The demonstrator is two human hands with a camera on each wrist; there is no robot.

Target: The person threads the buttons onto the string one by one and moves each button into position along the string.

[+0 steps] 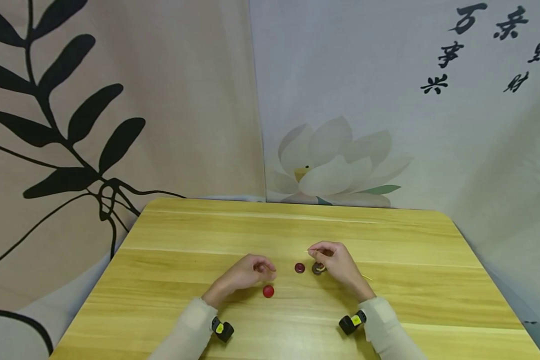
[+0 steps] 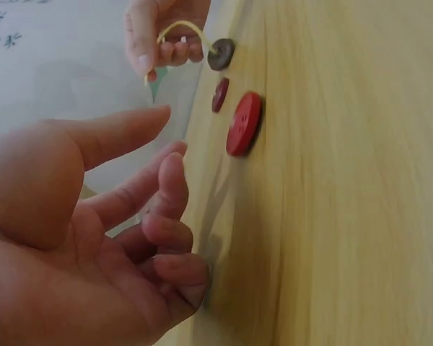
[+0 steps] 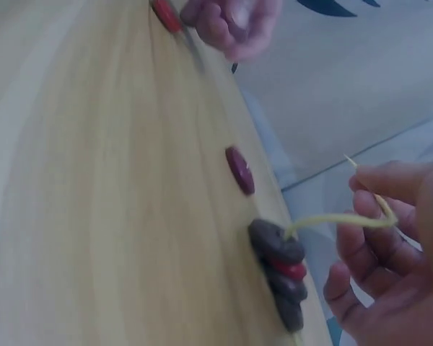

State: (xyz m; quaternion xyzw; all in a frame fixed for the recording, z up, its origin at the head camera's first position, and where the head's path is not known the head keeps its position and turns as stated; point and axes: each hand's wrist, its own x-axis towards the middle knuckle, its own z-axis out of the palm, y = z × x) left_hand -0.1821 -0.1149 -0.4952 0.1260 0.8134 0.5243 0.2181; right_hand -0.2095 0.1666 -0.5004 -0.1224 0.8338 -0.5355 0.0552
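In the head view my right hand (image 1: 335,257) pinches the end of a thin yellow cord (image 3: 339,218) between thumb and fingertips. From there the cord bends down into a stack of buttons (image 3: 278,270) on the table, several dark brown and one red. A dark red button (image 1: 299,268) lies just left of the stack. My left hand (image 1: 254,270) holds nothing, its fingers loosely bent above the tabletop. Close to it lies a larger bright red button (image 2: 244,124), its holes visible in the left wrist view. The stack is partly hidden by my right hand in the head view.
Under everything is a wooden table (image 1: 198,225) with rounded far corners. A tail of yellow cord (image 1: 366,277) shows beyond my right wrist. Behind the table hangs a cloth backdrop (image 1: 184,100) with printed leaves, a lotus and writing.
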